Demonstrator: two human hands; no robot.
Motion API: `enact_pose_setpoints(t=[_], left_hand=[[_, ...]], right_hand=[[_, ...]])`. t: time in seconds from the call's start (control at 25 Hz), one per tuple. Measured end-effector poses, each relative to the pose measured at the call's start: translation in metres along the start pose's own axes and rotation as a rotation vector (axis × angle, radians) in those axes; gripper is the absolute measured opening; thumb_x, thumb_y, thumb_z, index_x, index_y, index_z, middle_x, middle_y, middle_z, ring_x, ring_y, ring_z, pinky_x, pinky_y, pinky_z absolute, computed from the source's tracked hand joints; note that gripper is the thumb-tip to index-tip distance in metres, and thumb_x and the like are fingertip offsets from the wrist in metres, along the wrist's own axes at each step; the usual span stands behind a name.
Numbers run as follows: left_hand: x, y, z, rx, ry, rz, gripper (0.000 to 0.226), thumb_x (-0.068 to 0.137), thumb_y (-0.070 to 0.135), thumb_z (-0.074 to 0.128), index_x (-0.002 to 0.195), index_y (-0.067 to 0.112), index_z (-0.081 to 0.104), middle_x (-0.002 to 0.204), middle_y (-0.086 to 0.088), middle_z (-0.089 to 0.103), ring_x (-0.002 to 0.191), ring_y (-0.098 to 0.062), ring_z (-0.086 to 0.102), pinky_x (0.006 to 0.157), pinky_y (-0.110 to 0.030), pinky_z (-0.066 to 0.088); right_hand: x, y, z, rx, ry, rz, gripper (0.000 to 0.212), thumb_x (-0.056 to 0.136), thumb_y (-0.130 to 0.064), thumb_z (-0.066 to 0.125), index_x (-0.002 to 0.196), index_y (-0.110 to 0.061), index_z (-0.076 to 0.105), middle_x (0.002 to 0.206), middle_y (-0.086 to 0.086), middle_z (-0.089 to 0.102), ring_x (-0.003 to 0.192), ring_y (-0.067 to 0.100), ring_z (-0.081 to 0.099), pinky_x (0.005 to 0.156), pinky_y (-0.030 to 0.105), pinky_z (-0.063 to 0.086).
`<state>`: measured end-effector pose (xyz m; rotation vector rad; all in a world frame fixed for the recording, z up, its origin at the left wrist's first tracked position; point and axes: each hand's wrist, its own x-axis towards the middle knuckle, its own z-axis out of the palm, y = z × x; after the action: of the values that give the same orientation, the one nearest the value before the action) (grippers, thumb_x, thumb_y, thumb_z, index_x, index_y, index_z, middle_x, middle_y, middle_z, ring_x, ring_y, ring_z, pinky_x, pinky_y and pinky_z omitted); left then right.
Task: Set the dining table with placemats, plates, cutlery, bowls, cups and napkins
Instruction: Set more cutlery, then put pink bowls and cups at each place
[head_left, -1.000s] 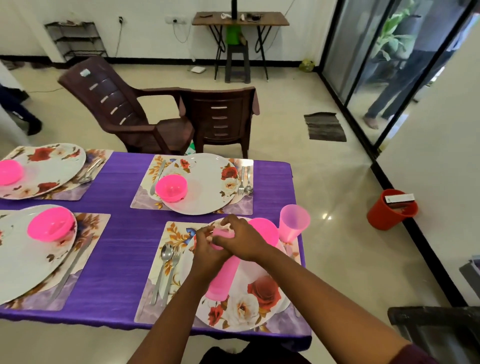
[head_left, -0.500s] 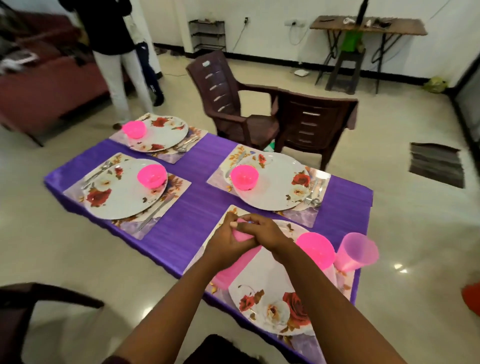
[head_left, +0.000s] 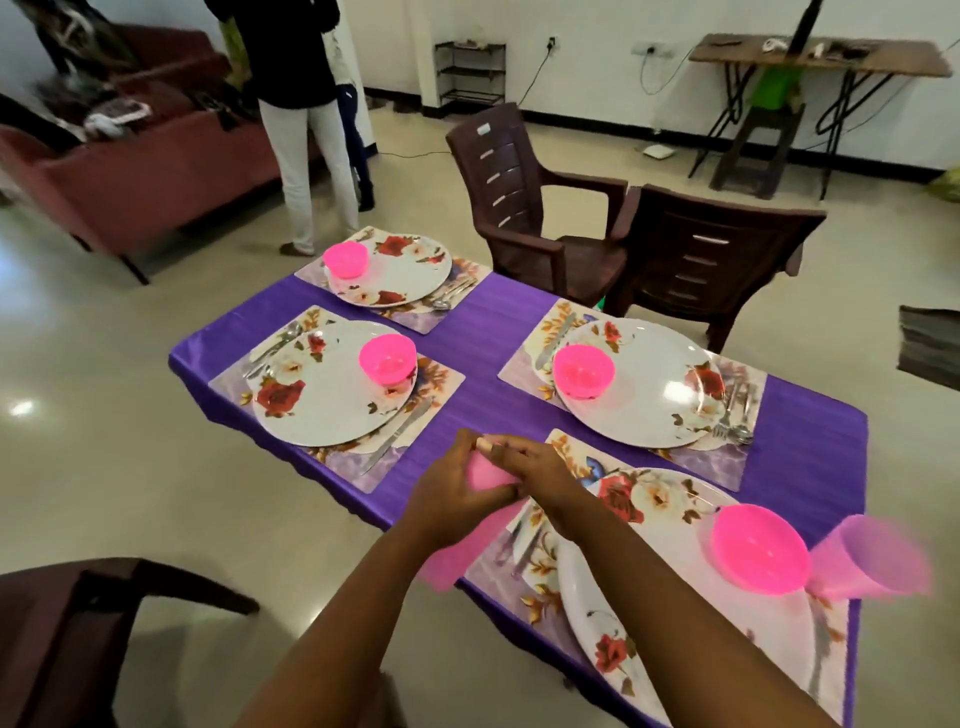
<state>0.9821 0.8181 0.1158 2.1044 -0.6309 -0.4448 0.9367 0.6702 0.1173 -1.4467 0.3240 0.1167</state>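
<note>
the desk wears a purple cloth (head_left: 483, 332) with a satin sheen. glossy floral plates (head_left: 332, 405) sit on smooth placemats (head_left: 441, 376). bowls (head_left: 758, 551) and the translucent cup (head_left: 872, 561) look plastic; cutlery (head_left: 735, 415) shiny metal; floor (head_left: 104, 415) polished.

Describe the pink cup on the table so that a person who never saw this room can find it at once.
Start from the table with the purple cloth, which carries four place settings. Go to the setting nearest the camera, at the right, with its flowered plate. The cup stands just right of the pink bowl there; it is paler, see-through and taller than the bowls, and the only cup standing on the table.
</note>
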Motion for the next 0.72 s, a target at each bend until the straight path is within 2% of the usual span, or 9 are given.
enact_pose_setpoints(t=[0.12, 0.2, 0.24, 0.28, 0.36, 0.44, 0.52, 0.64, 0.72], left_hand=[[0.013, -0.031, -0.041, -0.041, -0.028, 0.023, 0.064, 0.074, 0.061, 0.070, 0.126, 0.039, 0.042, 0.117, 0.020, 0.055, 0.109, 0.000, 0.054, 0.089, -0.024, 0.048], [0.022, -0.050, -0.076, -0.070, -0.024, 0.050, 0.062, 0.077, 0.053, 0.072, 0.128, 0.043, 0.039, 0.122, 0.025, 0.052, 0.114, 0.004, 0.051, 0.091, -0.014, 0.040], [0.027, -0.061, -0.093, -0.069, -0.028, 0.067, 0.065, 0.079, 0.048, 0.073, 0.133, 0.042, 0.038, 0.127, 0.022, 0.051, 0.116, 0.002, 0.050, 0.090, -0.012, 0.037], [0.034, -0.072, -0.108, -0.055, -0.040, 0.080, 0.068, 0.080, 0.045, 0.074, 0.138, 0.038, 0.038, 0.133, 0.016, 0.050, 0.118, -0.001, 0.048, 0.091, -0.014, 0.037], [0.045, -0.095, -0.134, 0.013, -0.064, 0.068, 0.079, 0.080, 0.047, 0.073, 0.147, 0.032, 0.032, 0.145, 0.008, 0.044, 0.123, -0.007, 0.044, 0.095, -0.023, 0.038], [0.051, -0.112, -0.152, 0.036, -0.079, 0.066, 0.088, 0.077, 0.057, 0.068, 0.150, 0.035, 0.025, 0.150, 0.007, 0.039, 0.130, -0.013, 0.043, 0.101, -0.031, 0.042], [0.061, -0.124, -0.165, 0.012, -0.103, 0.074, 0.089, 0.075, 0.061, 0.064, 0.150, 0.038, 0.022, 0.151, 0.009, 0.038, 0.133, -0.014, 0.041, 0.105, -0.037, 0.042], [0.083, -0.122, -0.173, -0.082, -0.171, 0.086, 0.084, 0.080, 0.050, 0.071, 0.148, 0.038, 0.024, 0.148, 0.014, 0.040, 0.130, -0.007, 0.041, 0.104, -0.029, 0.038], [0.099, -0.116, -0.171, -0.121, -0.197, 0.093, 0.079, 0.082, 0.044, 0.073, 0.146, 0.037, 0.028, 0.142, 0.015, 0.043, 0.125, -0.004, 0.043, 0.098, -0.022, 0.036]], right_hand=[[0.035, -0.011, 0.029, -0.008, -0.011, 0.027, 0.036, 0.079, -0.039, 0.071, 0.109, -0.020, 0.073, 0.110, 0.000, 0.072, 0.104, 0.017, 0.065, 0.094, 0.035, 0.050], [0.067, -0.019, 0.053, -0.122, -0.039, 0.077, 0.037, 0.082, -0.045, 0.072, 0.113, -0.026, 0.069, 0.110, -0.001, 0.071, 0.101, 0.019, 0.066, 0.089, 0.039, 0.052], [0.083, -0.024, 0.066, -0.175, -0.058, 0.110, 0.038, 0.080, -0.048, 0.073, 0.114, -0.031, 0.067, 0.110, -0.001, 0.070, 0.097, 0.020, 0.066, 0.083, 0.041, 0.052], [0.096, -0.029, 0.078, -0.216, -0.083, 0.143, 0.042, 0.076, -0.048, 0.076, 0.114, -0.034, 0.065, 0.113, 0.002, 0.069, 0.097, 0.023, 0.066, 0.081, 0.042, 0.053], [0.119, -0.035, 0.100, -0.238, -0.095, 0.176, 0.054, 0.066, -0.044, 0.082, 0.116, -0.037, 0.063, 0.119, 0.005, 0.064, 0.106, 0.026, 0.064, 0.086, 0.044, 0.055], [0.133, -0.040, 0.116, -0.214, -0.013, 0.138, 0.058, 0.060, -0.042, 0.085, 0.113, -0.036, 0.063, 0.118, 0.006, 0.062, 0.108, 0.025, 0.062, 0.092, 0.045, 0.055], [0.140, -0.045, 0.125, -0.229, 0.098, 0.093, 0.053, 0.067, -0.038, 0.085, 0.113, -0.032, 0.061, 0.117, 0.005, 0.060, 0.108, 0.024, 0.061, 0.093, 0.042, 0.055], [0.150, -0.057, 0.124, -0.250, 0.211, 0.074, 0.048, 0.075, -0.032, 0.082, 0.117, -0.026, 0.058, 0.111, 0.001, 0.061, 0.100, 0.019, 0.061, 0.080, 0.030, 0.054], [0.162, -0.069, 0.111, -0.291, 0.297, 0.061, 0.050, 0.076, -0.036, 0.080, 0.119, -0.027, 0.056, 0.111, 0.006, 0.059, 0.095, 0.019, 0.061, 0.075, 0.029, 0.051]])
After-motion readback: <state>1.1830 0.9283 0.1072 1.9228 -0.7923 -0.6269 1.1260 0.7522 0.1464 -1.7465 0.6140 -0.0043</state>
